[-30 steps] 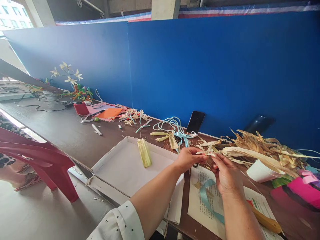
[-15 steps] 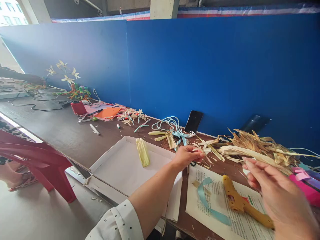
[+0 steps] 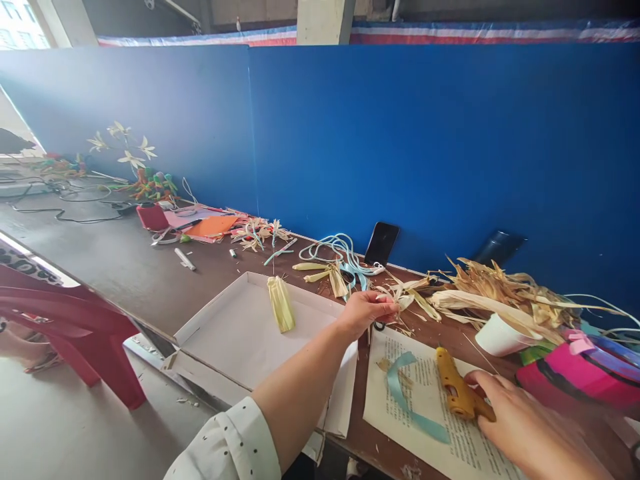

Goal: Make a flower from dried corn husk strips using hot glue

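Observation:
My left hand pinches a small pale corn-husk flower between thumb and fingertips, above the near side of the husk scraps. The yellow hot glue gun lies on a printed sheet, its nozzle pointing away from me. Around its handle is my right hand, thumb on one side and fingers on the other; the palm hides the handle's end. A light-blue ribbon piece curves across the same sheet. To the left, a yellow-green husk bundle rests in a white shallow box.
Dry husks pile against the blue partition, with a white cup and a pink container close by. A phone leans behind blue cord. At left stands a red chair.
My right hand has come down and left onto the glue gun's handle, uncovering the white cup. My left hand keeps its pinch on the flower. The view has shifted slightly.

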Available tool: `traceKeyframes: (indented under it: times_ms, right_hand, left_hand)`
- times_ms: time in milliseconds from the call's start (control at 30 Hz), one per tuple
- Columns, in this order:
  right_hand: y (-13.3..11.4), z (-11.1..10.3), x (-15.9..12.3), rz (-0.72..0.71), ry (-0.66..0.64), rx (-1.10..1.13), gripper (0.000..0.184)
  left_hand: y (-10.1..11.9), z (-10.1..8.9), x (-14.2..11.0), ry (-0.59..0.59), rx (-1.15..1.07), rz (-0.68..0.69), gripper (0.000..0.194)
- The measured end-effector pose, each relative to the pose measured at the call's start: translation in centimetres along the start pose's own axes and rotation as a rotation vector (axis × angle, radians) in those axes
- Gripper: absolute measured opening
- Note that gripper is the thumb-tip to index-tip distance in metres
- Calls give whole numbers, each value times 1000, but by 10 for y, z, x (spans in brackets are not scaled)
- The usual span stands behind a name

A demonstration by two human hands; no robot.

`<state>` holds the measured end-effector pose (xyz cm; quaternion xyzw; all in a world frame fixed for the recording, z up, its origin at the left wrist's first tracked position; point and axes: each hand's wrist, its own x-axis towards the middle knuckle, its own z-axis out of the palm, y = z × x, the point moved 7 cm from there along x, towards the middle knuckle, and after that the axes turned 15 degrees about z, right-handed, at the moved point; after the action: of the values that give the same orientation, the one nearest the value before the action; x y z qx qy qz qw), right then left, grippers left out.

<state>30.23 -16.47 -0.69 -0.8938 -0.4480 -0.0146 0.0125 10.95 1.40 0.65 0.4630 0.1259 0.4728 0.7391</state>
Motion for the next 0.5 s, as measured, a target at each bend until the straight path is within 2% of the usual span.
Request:
traceKeyframes:
  times_ms: [100,233,400,500]
  right_hand:
    - [4,9,4,47,-55,-11,38]
    - [6,14,8,68,-85,94,29]
    - [5,15,15,0,12,222,30]
    - [3,-3,14,18,90,348,34]
  left_hand:
    - [-2,-1,1,4,-6,-1,50]
    - [-2,-2,2,10,-25,1,50]
    - [-2,-3,2,26,-39,3,47]
    - [-2,-6,4,45,-43,12,47]
